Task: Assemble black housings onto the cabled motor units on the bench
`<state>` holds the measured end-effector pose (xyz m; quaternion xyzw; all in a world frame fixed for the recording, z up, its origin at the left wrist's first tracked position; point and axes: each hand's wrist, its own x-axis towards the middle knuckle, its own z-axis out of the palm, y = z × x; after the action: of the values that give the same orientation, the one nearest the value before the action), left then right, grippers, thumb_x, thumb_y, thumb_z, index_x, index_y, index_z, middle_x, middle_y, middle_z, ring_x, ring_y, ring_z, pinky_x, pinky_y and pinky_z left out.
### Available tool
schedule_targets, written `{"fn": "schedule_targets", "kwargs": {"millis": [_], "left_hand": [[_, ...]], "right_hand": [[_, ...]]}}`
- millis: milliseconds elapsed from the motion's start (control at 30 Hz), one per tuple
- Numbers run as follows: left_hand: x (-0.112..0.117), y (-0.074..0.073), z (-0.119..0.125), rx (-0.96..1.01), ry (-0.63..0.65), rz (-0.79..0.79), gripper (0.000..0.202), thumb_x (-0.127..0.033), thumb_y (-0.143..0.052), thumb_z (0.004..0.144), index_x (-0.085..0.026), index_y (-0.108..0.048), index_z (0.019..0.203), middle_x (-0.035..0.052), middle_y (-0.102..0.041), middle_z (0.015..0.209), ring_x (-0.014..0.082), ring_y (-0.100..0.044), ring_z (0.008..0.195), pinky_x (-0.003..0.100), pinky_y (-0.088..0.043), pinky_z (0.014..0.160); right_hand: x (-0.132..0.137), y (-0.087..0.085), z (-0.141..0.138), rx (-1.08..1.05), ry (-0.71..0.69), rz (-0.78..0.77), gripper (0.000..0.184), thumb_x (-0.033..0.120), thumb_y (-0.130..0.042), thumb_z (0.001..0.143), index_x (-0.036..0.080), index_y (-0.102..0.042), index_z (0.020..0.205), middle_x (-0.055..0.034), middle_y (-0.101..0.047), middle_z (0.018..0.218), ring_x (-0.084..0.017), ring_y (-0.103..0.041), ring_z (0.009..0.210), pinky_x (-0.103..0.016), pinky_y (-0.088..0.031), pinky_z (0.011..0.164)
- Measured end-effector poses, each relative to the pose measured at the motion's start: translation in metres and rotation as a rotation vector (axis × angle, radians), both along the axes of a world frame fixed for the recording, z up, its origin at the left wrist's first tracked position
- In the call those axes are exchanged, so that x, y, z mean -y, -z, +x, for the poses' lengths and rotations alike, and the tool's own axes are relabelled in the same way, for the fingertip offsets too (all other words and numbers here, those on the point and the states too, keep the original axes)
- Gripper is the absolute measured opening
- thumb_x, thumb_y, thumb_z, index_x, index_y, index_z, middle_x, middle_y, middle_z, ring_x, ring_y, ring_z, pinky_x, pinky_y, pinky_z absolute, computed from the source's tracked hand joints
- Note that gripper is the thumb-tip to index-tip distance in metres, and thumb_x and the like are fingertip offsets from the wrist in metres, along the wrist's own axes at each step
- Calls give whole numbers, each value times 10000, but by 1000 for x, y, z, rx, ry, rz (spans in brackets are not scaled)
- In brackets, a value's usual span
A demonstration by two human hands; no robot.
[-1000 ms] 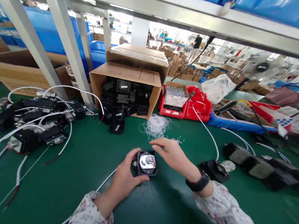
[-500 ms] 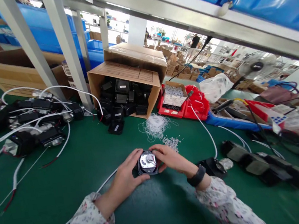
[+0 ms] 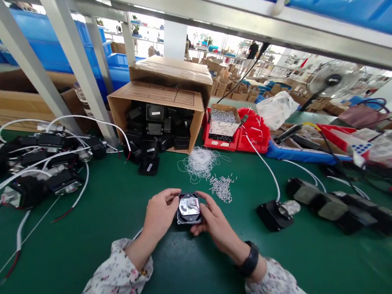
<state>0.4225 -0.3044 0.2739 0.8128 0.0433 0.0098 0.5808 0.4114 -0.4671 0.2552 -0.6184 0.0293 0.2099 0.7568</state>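
Note:
Between my two hands is a small square black housing (image 3: 189, 208) with a silver metal plate and thin red wires showing on its upper face. My left hand (image 3: 162, 213) grips its left side, thumb and fingers at the edge. On the right side, my right hand (image 3: 212, 220) holds it with fingers at the top corner and lower edge. A white cable runs under my left wrist, mostly hidden by it. Just beyond the housing lie a heap of short pale pins or tubes (image 3: 222, 189) and a tangle of thin clear strands (image 3: 200, 162).
A cardboard box (image 3: 197, 129) full of black housings lies on its side at the back. Wired black units (image 3: 29, 189) pile up on the left. To the right are a single unit (image 3: 274, 215) and a row of black blocks (image 3: 341, 206). Red trays (image 3: 253, 141) stand behind.
My right hand has shifted down along the housing, its fingers now lower on the edge. The housing has moved slightly left and up in view, and its plate faces me more.

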Motion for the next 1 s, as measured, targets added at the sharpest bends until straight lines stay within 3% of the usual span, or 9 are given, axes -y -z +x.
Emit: {"fn": "schedule_targets", "kwargs": {"millis": [167,333,600,1000], "left_hand": [[-5,4,-8,-6,125,-129,465,-196,-493,754,-104,-538,1207,88,-656,1136,200,-629,1024,333,-493,924],[-8,3,-18,-6,194,-54,618,-169,-539,728,-120,-412,1331,93,-562,1272,225,-545,1149,391,-389,1035],[-6,14,-19,-18,205,-160,689,-97,-497,699,-115,-339,1369,98,-540,1295,210,-541,1153,382,-394,1031],[0,17,-24,-2,169,-139,754,-64,-504,661,-164,-317,1384,89,-465,1365,217,-458,1233,397,-315,1078]], "right_hand": [[6,-6,-6,0,-32,143,657,380,-576,814,247,-238,1360,0,-560,830,-129,-626,607,-268,-492,576],[11,-9,-7,-45,-92,210,717,258,-593,779,273,-213,1387,-30,-566,973,-128,-625,671,-293,-479,649],[12,-13,-8,-48,-119,187,807,180,-625,715,272,-201,1396,-43,-558,1018,-126,-618,678,-301,-476,668],[-2,-10,-16,-45,-23,225,875,116,-663,655,287,-211,1384,-52,-549,1085,-116,-590,672,-272,-474,640]]}}
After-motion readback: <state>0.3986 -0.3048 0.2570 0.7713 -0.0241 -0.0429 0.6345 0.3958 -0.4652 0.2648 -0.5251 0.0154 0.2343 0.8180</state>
